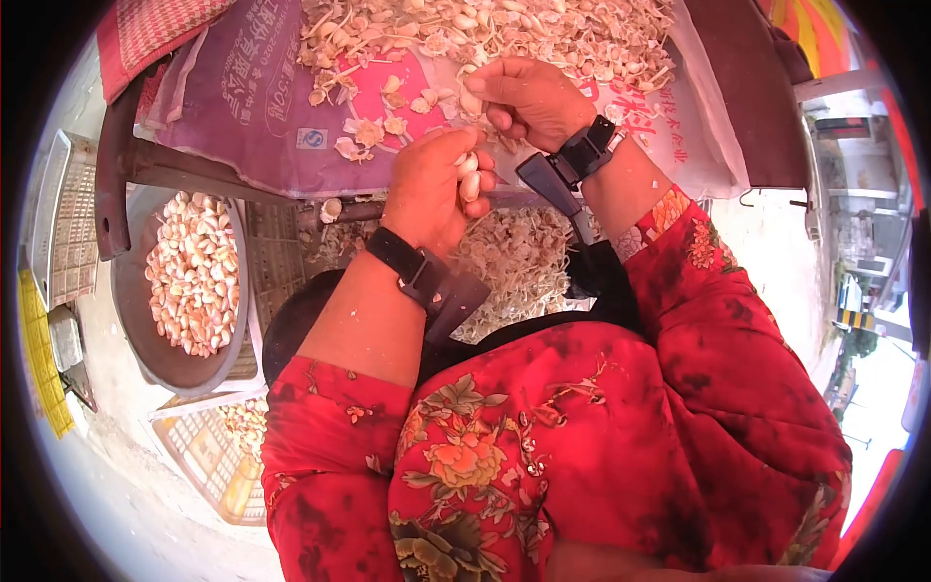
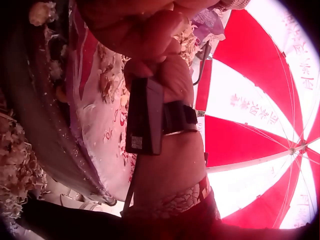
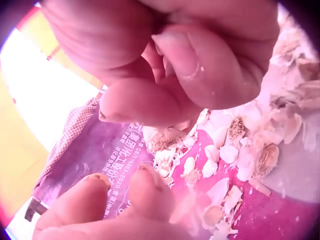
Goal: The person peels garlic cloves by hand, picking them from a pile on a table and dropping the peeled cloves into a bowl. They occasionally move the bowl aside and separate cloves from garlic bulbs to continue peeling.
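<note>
Grasping a few pale, smooth, oval garlic cloves [image 1: 469, 184] in curled left hand [image 1: 427, 189], toward 12 o'clock in head view. Can't tell whether pinching anything with right hand [image 1: 536, 99], fingers bent, at 1 o'clock from those cloves. Looks partway along: lots of loose whitish-pink cloves [image 1: 194, 276] gathered in round grey basin [image 1: 160, 359] at 9 o'clock; beige papery husks [image 1: 519, 257] piled near centre. Left to do, apparently: big cream heap of garlic bits and skins [image 1: 592, 39] at 12, on printed purple-and-pink woven sack [image 1: 262, 145]. Long axis of lower held clove: roughly 12-to-6; tip direction too small to tell.
</note>
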A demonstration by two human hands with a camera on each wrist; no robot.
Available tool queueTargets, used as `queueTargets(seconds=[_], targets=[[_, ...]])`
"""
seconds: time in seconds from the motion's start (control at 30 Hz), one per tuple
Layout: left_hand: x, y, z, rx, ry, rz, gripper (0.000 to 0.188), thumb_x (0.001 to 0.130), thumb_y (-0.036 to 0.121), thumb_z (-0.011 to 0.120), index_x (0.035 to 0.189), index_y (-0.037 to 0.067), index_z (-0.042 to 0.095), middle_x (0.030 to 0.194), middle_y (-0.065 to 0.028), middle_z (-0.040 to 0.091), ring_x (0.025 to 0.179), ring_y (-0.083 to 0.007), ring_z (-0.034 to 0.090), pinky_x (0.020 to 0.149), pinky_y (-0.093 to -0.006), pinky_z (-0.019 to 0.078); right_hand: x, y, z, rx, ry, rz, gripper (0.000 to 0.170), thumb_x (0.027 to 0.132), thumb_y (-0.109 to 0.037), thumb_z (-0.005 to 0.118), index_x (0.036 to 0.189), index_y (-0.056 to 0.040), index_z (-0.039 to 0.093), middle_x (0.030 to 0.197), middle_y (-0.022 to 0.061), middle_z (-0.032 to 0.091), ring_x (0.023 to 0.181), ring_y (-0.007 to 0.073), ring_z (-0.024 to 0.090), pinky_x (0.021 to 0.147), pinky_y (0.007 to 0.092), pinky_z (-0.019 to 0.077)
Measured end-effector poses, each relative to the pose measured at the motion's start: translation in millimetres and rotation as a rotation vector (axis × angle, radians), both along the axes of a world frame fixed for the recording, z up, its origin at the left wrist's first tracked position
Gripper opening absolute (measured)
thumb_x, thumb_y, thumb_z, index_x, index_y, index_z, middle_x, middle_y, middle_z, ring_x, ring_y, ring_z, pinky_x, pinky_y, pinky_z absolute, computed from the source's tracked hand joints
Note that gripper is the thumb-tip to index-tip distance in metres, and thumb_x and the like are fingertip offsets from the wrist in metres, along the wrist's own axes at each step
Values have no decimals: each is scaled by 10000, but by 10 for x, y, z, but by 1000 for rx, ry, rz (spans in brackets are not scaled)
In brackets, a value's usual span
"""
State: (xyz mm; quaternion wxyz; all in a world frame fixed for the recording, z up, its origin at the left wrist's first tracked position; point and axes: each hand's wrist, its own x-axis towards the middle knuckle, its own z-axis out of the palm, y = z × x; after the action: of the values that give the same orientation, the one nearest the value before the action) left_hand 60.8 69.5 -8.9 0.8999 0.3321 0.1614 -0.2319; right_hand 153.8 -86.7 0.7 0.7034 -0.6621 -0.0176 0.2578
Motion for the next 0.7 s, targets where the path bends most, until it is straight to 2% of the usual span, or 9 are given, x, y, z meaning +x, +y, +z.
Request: queueTargets(seconds=[0.2, 0.27, 0.3, 0.5, 0.6, 0.7], targets=[[5, -97, -96, 129, -15, -156, 172, 896, 215, 567, 894, 43, 550, 681, -36, 562, 503, -108, 517, 337, -213, 339, -409, -143, 82, -74, -20, -28, 198, 828, -183, 691, 887, -15, 605, 604, 31, 577, 464, 87, 519, 378, 211, 360], [0, -116, -107, 81, 12, -168, 179, 897, 220, 570, 874, 45, 545, 681, -37, 562, 500, -107, 514, 331, -213, 333, -482, -216, 114, -78, -5, -44, 196, 834, -178, 680, 907, -14, 602, 631, 37, 587, 478, 92, 538, 385, 213, 372], [0, -125, -110, 55, 26, -175, 183, 897, 223, 572, 864, 45, 543, 681, -38, 561, 498, -106, 512, 328, -213, 331, -521, -233, 182, -112, 10, -23, 210, 844, -161, 662, 958, -1, 584, 694, 50, 608, 510, 102, 567, 417, 216, 412], [34, -115, -115, -16, 30, -251, 207, 907, 242, 561, 889, 38, 534, 675, -38, 560, 491, -109, 506, 325, -212, 327, -584, -422, 240, -218, -181, 186, 215, 882, -138, 615, 1047, -8, 569, 781, 31, 620, 562, 82, 581, 480, 210, 433], [35, -114, -94, -131, 65, -236, 211, 919, 253, 542, 895, 43, 541, 682, -48, 563, 490, -115, 507, 325, -213, 329, -643, -408, 404, -284, -208, 121, 212, 890, -121, 600, 1064, -6, 560, 800, 47, 626, 551, 79, 569, 485, 206, 435], [68, -63, -86, -206, 71, -191, 220, 912, 252, 527, 890, 33, 527, 689, -65, 559, 510, -125, 509, 345, -225, 342, -753, -371, 633, -33, -169, 157, 175, 892, -109, 596, 1015, 12, 569, 799, 64, 642, 528, 80, 552, 467, 207, 431]])
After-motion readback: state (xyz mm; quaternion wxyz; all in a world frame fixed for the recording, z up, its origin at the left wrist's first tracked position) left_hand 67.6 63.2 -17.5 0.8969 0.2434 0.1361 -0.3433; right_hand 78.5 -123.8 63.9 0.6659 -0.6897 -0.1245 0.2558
